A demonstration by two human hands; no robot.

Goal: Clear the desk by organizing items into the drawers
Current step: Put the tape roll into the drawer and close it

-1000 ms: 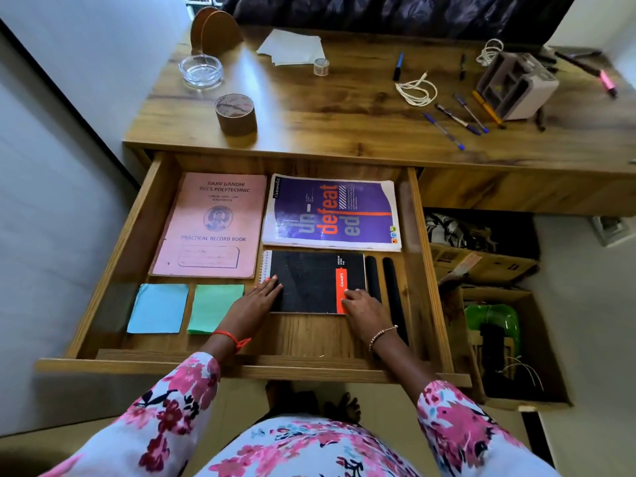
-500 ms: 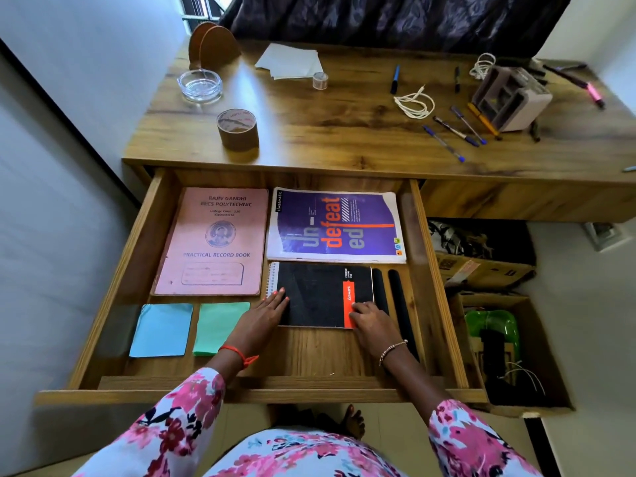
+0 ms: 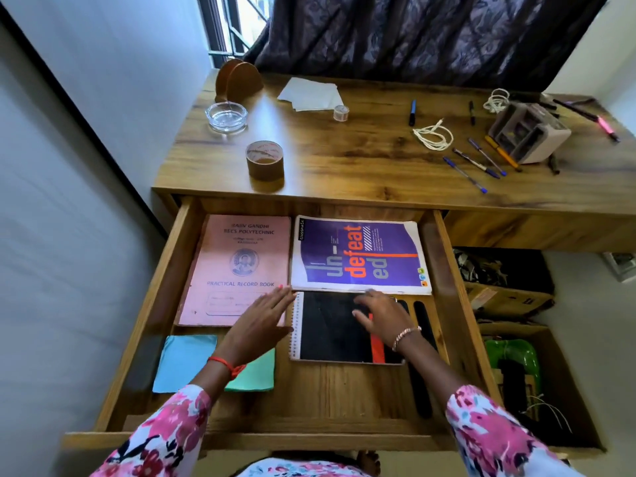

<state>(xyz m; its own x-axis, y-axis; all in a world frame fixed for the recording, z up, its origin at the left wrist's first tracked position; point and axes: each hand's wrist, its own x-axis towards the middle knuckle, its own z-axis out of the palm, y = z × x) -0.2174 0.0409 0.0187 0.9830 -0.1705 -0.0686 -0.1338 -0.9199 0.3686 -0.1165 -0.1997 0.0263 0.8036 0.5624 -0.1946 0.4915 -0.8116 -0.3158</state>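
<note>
While my left hand (image 3: pixel 258 323) lies open beside the black notebook (image 3: pixel 330 332) and my open right hand (image 3: pixel 382 316) rests on it in the drawer (image 3: pixel 309 440), I reckon a hard push could jam it under the purple book (image 3: pixel 358 256) just beyond them.

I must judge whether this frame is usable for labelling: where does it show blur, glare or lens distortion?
Head view: the left hand and right hand are blurred over the drawer; window light lays pale glare on the desk top beside the glass ashtray; the wide lens stretches things at the frame edges; titles on the pink record book and purple book read clearly.
</note>
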